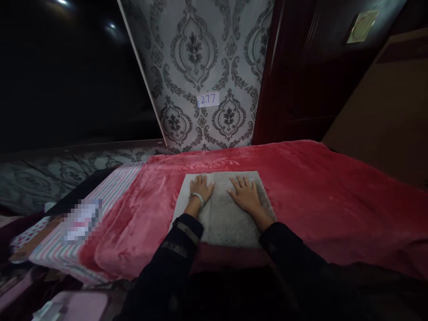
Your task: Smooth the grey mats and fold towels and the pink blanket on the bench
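A squarish, flat piece of grey plush fabric (227, 223) lies in front of me, with a smooth white section (182, 191) along its left side. My left hand (201, 189) rests flat near the far left of it, about where white meets grey, and wears a pale bracelet (198, 196). On the grey part, further right, my right hand (246, 195) is pressed down palm first with its fingers spread. Neither hand grips anything. What kind of article the fabric is, I cannot tell.
Under the fabric spreads a red plush blanket (301, 187), with a striped cloth (120, 183) at its left. A blurred-out item (82, 222) lies on the stripes. Behind are a dark screen (67, 80), patterned wallpaper with a "277" label (208, 99), and a large brown panel (388, 98) at right.
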`<state>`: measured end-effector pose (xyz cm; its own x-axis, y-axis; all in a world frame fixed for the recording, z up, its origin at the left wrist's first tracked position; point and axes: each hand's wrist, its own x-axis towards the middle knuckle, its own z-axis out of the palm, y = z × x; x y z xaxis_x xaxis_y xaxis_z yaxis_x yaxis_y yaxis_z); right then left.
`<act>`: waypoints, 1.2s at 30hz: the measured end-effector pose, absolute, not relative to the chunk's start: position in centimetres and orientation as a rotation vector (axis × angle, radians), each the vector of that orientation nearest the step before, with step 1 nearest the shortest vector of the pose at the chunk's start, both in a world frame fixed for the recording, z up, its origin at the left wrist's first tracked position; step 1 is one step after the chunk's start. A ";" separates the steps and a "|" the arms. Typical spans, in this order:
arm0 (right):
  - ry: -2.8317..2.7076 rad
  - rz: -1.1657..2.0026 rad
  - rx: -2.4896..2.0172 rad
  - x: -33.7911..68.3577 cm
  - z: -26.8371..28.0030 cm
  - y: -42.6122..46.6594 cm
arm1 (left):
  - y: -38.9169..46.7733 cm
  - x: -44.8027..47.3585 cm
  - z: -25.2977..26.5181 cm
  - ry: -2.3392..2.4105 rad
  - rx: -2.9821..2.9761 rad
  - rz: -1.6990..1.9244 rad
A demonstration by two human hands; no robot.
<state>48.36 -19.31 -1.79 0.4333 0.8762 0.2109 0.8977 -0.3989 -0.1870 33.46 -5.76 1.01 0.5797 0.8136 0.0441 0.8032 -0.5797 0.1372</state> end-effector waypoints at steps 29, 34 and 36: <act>-1.454 -0.063 -2.550 52.8 -0.2 -17.0 | -2.9 31.5 1.0 1.523 2.740 0.157; -1.305 0.080 -2.637 55.4 -0.8 -19.9 | -3.0 31.6 1.0 1.514 2.676 0.189; -1.322 0.113 -2.680 56.0 -0.2 -20.8 | -3.1 31.7 1.0 1.505 2.661 0.195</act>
<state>56.02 -20.78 -0.25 0.6084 0.7936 -0.0010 0.7823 -0.5999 -0.1676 31.67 -3.14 0.97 0.5098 0.8572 0.0723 0.8474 -0.5149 0.1300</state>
